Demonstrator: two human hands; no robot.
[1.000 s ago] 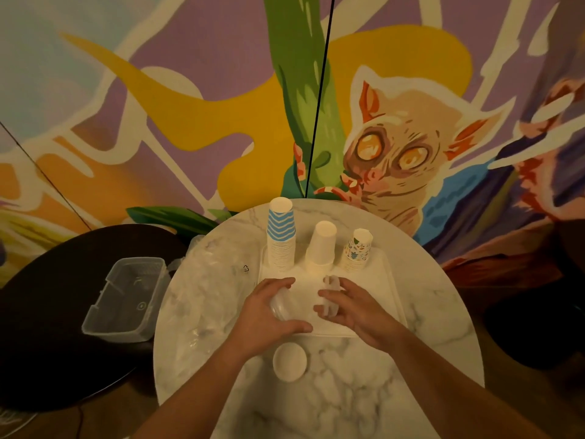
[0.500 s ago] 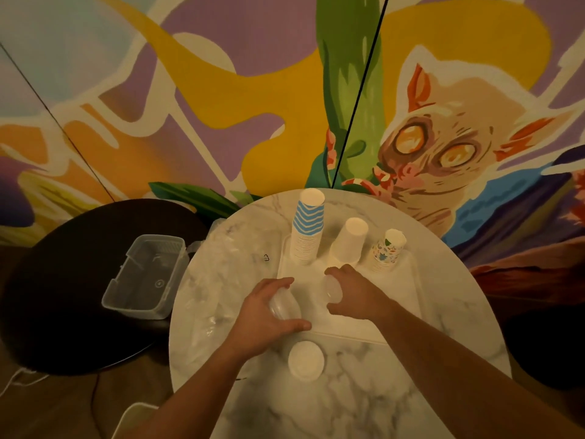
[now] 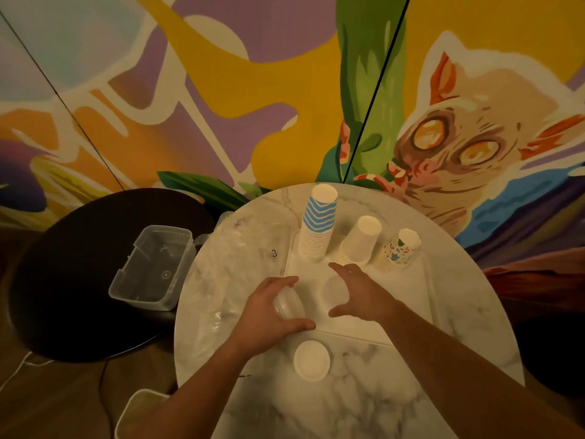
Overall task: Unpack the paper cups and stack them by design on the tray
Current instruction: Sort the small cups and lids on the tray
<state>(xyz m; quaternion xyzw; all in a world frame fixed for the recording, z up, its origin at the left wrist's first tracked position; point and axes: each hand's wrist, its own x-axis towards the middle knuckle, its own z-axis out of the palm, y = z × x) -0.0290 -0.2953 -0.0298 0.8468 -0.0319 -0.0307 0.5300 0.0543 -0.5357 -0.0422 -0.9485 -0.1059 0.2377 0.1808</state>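
A white tray (image 3: 421, 299) lies on the round marble table. At its far edge stand three upside-down stacks: a tall blue-striped stack (image 3: 318, 229), a plain white stack (image 3: 361, 240) and a short patterned stack (image 3: 399, 251). My left hand (image 3: 269, 315) grips a clear plastic cup (image 3: 286, 304) at the tray's left edge. My right hand (image 3: 359, 294) hovers open over the tray, fingers spread around a clear cup (image 3: 332, 288) standing on the tray, apart from it. A white cup (image 3: 311, 360) stands on the table in front of the tray.
Crumpled clear plastic wrapping (image 3: 226, 280) covers the table's left side. A clear plastic bin (image 3: 153, 267) sits on a dark round table (image 3: 63, 280) to the left. A white container's corner (image 3: 139, 410) shows at the bottom. A painted wall rises behind.
My right hand set its clear cup down on the tray and opened, drawing back slightly. The left hand kept its hold on its cup. The view shifted left.
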